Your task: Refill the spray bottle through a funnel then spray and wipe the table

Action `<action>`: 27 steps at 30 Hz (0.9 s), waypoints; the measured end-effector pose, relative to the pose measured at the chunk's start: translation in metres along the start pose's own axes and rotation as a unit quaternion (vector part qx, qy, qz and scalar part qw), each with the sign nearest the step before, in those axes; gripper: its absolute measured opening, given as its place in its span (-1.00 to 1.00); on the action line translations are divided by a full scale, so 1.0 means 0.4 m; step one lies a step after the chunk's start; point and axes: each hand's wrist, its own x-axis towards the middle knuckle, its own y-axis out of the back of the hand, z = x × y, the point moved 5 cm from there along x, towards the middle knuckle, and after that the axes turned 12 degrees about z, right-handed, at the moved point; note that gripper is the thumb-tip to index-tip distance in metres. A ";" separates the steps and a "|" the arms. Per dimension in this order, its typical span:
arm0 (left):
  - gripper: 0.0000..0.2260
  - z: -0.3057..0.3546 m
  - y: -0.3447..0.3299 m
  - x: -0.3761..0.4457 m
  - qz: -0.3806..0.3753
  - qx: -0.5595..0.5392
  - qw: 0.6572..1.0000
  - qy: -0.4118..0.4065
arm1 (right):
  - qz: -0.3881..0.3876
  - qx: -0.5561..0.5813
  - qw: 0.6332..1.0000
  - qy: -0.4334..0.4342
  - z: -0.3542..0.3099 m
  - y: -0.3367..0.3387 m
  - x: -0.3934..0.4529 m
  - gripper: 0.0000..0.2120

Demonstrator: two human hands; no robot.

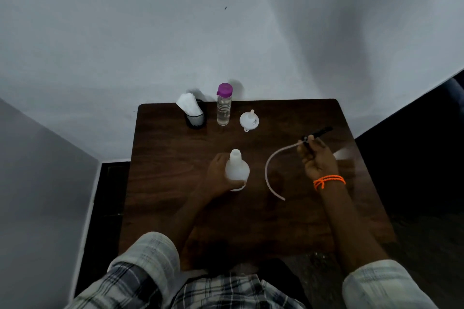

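A white spray bottle (236,169) stands upright mid-table with its neck open, and my left hand (219,173) grips its body from the left. To its right, my right hand (316,157) holds the black spray head (318,132), lifted off the bottle. Its long pale dip tube (268,170) curves down to the tabletop. A white funnel (248,120) lies upside down near the back of the table. Left of the funnel stands a clear water bottle (223,105) with a purple cap.
The dark wooden table (175,195) sits against a white wall. A black mesh cup holding a white cloth (192,111) stands at the back left. Dark floor lies to the right of the table and a wall corner to the left.
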 end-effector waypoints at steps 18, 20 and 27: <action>-0.29 -0.018 -0.148 0.052 0.043 0.024 0.993 -0.106 | 0.059 -0.588 0.797 0.126 0.266 0.000 0.140 -0.54; -0.26 -0.027 -0.155 0.043 0.041 0.001 0.995 -0.096 | 0.059 -0.593 0.790 0.145 0.271 -0.001 0.142 -0.50; -0.02 -0.065 -0.144 0.010 0.038 0.007 0.997 -0.069 | 0.012 -0.593 0.777 0.210 0.262 -0.018 0.105 -0.39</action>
